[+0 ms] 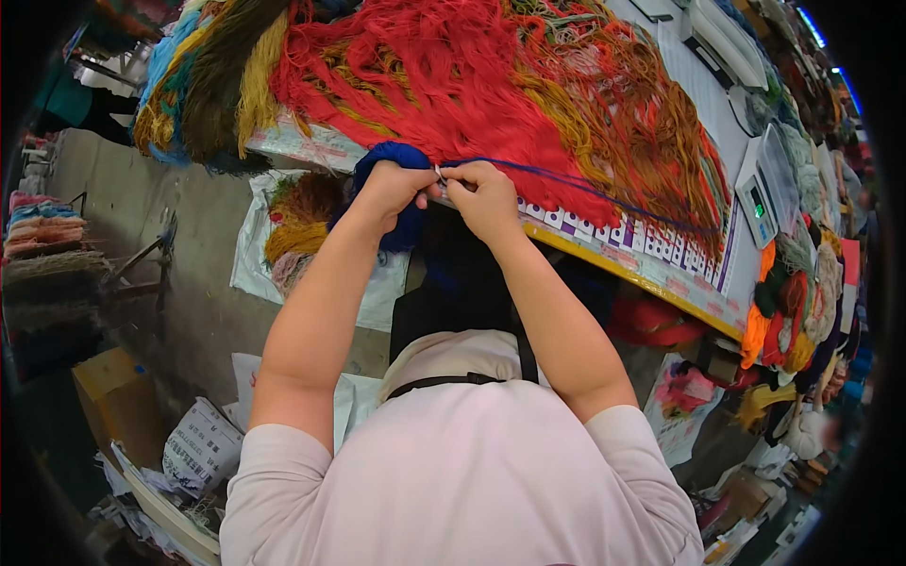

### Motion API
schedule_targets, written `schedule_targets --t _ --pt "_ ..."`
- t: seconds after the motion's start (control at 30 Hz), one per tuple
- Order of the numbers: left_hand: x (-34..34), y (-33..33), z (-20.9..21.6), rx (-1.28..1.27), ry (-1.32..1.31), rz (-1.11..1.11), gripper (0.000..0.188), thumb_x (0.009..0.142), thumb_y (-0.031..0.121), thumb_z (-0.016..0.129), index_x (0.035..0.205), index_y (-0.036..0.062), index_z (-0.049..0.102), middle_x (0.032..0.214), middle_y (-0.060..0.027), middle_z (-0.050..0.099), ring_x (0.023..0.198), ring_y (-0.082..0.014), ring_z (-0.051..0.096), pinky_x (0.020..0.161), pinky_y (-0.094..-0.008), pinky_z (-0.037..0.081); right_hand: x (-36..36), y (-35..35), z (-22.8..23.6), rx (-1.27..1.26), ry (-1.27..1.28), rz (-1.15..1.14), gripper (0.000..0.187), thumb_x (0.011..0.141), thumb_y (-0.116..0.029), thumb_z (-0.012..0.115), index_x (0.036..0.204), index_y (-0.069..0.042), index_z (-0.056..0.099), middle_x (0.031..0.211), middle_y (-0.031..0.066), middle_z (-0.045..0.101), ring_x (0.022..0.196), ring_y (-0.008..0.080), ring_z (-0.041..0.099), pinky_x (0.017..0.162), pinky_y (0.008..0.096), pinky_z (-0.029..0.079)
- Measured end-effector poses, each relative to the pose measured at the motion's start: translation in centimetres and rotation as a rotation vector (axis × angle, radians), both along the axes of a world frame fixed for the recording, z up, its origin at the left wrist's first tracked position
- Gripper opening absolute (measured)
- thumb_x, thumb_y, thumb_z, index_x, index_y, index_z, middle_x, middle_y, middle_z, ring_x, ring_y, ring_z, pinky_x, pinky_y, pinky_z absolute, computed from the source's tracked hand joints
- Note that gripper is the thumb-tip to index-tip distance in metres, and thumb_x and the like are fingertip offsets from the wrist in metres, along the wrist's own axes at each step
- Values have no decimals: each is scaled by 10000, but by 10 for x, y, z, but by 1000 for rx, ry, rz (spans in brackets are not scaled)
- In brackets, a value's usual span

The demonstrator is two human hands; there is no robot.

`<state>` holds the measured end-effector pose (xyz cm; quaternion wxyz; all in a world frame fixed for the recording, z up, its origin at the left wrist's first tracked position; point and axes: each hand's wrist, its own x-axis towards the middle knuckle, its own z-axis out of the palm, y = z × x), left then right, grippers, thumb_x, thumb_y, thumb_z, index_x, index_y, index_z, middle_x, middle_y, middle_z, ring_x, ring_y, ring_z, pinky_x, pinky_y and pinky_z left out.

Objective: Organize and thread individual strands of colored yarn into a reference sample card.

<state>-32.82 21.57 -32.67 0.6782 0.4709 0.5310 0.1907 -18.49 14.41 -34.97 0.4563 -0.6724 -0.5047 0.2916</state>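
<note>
Navy yarn (408,229) bunches at the near edge of the worktop (615,268), the left hand's (385,191) fingers curled closed on it, apparently to steady it, while the right hand's (485,200) pinch together alongside, their hold too small to tell.

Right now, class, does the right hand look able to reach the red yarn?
Probably yes: the red yarn lies just beyond the right hand, with only thin blue strands across its near edge, though that hand is busy beside the left hand.
</note>
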Motion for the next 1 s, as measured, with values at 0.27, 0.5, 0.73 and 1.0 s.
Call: schedule_targets --t 0.27,0.5,0.73,1.0 --pt "-11 -9 -10 60 -217 343 48 780 60 642 743 30 635 639 -31 600 502 -129 536 499 -249 417 1 -5 23 -256 290 39 216 762 -101 668 974 -64 658 900 125 665 797 286 661 699 373 510" --pt "-79 23 2 -124 -734 629 66 838 119 554 837 54 552 750 -88 609 729 -253 605 758 -380 494 6 -5 27 -85 -624 157 198 788 -142 667 972 -84 623 911 96 603 774 316 640 669 417 519" --pt "-89 27 -9 -207 -1100 484 129 886 136 558 974 44 579 791 -54 617 746 -203 606 822 -372 475 6 -7 36 -55 -811 100 87 780 -139 623 832 -87 577 876 90 600 779 287 652 623 416 529" --pt "-87 18 -30 -156 -1246 310 183 842 25 610 1002 77 540 1233 -166 588 665 -87 588 746 -299 539 5 -11 27 -17 -865 125 94 760 -126 629 813 -81 565 836 84 617 782 267 640 630 385 525"
